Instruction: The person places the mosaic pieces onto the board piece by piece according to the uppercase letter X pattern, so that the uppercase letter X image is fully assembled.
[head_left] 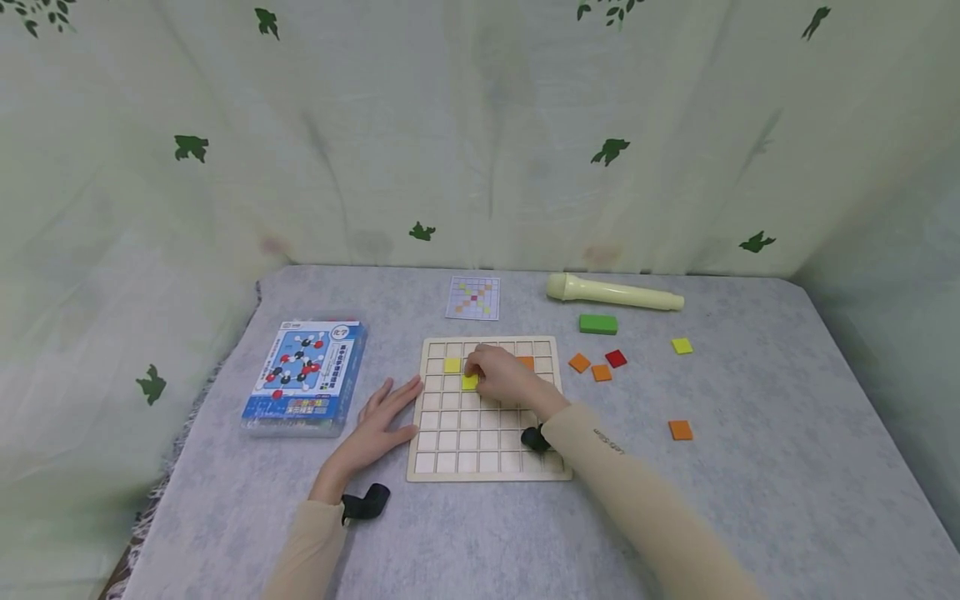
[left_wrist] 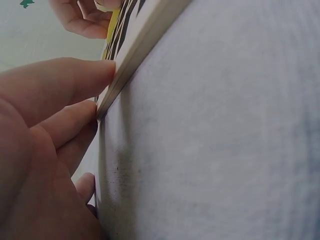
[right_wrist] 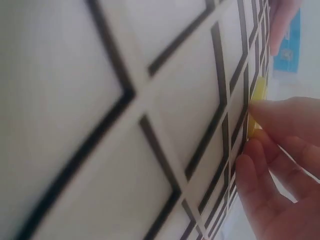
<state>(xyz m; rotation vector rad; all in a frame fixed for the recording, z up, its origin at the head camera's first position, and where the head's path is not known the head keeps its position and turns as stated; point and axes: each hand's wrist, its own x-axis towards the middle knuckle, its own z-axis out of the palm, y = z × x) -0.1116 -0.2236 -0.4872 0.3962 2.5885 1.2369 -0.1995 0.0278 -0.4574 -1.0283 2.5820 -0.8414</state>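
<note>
A wooden grid board (head_left: pixel 457 440) lies on the table in front of me. My right hand (head_left: pixel 504 375) is over its upper part, thumb and fingertips pinching a yellow square tile (head_left: pixel 469 383) at the grid; the right wrist view shows this yellow tile (right_wrist: pixel 258 90) between thumb and finger. Another yellow tile (head_left: pixel 452 365) sits in a cell up and to the left. An orange tile (head_left: pixel 527 363) is on the board just right of this hand, partly hidden. My left hand (head_left: pixel 372 433) rests with extended fingers against the board's left edge (left_wrist: pixel 131 60).
Right of the board lie orange tiles (head_left: pixel 579 362), a red tile (head_left: pixel 616 358), a yellow tile (head_left: pixel 682 346) and a green block (head_left: pixel 597 324). Behind are a pale microphone-shaped stick (head_left: pixel 618 293) and a pattern card (head_left: pixel 473 298). A boxed molecule model set (head_left: pixel 303 375) stands left.
</note>
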